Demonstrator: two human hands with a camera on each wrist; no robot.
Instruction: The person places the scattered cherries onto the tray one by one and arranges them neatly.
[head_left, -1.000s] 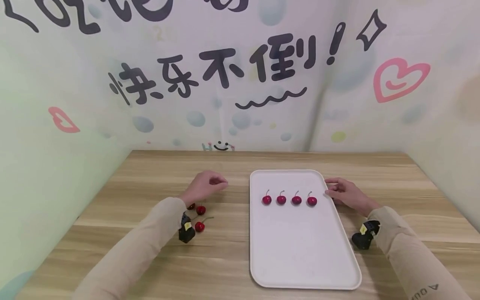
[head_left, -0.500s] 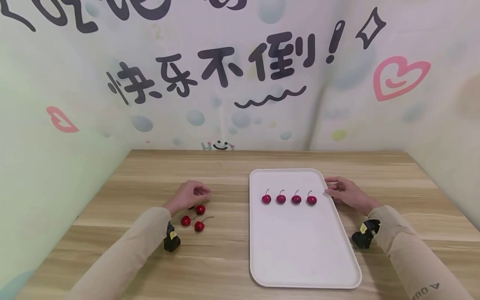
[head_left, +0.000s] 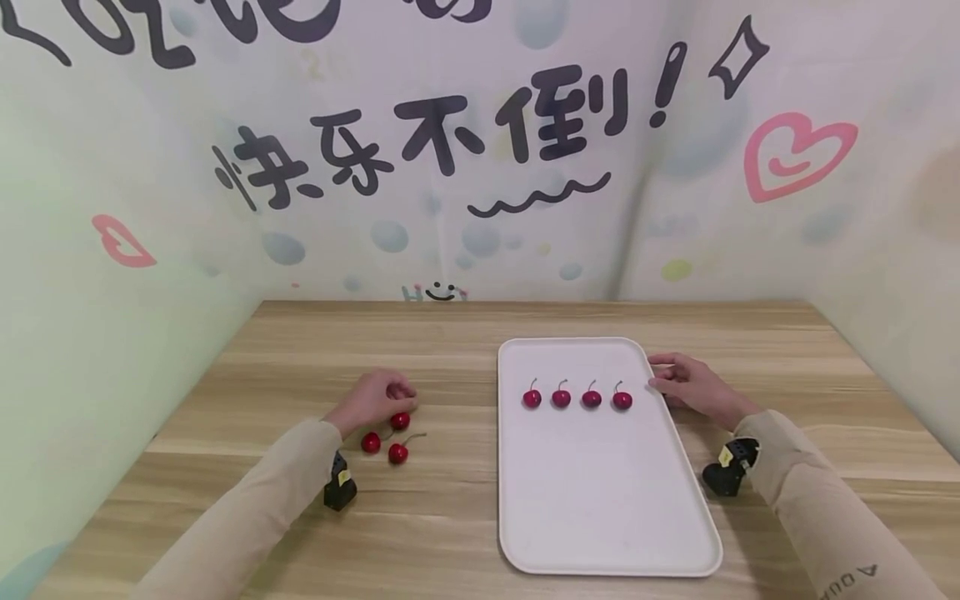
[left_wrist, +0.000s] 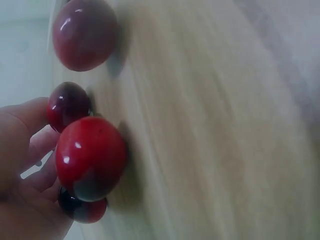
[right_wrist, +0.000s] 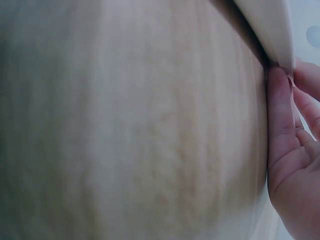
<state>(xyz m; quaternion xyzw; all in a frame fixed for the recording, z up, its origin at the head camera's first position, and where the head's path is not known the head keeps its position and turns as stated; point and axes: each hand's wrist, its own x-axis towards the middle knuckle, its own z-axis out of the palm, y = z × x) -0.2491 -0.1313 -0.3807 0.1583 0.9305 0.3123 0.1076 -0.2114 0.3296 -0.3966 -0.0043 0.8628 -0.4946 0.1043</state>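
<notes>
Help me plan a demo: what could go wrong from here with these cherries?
The left hand is close beside the loose cherries, which sit close together, so it might nudge a neighbour and set it rolling.

The right hand holds the edge of the white tray; a tug could roll the four lined-up cherries out of their row.

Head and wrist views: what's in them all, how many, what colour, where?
Table: one, light brown, head view's lower half
Tray: one, white, on table
Tray cherries: four, red, in a row
Loose cherries: four (three in head view), red, left of tray
Backdrop: one, whitish, behind table
Lettering: two lines, black, backdrop
Hearts: two, pink, backdrop
Spots: several, mostly bluish, backdrop
Wrist cameras: two, black, one per wrist
Sleeves: two, beige, bottom left and right
Left hand: one, bare, by loose cherries, grip unclear
Right hand: one, bare, pinching tray's right edge
</notes>
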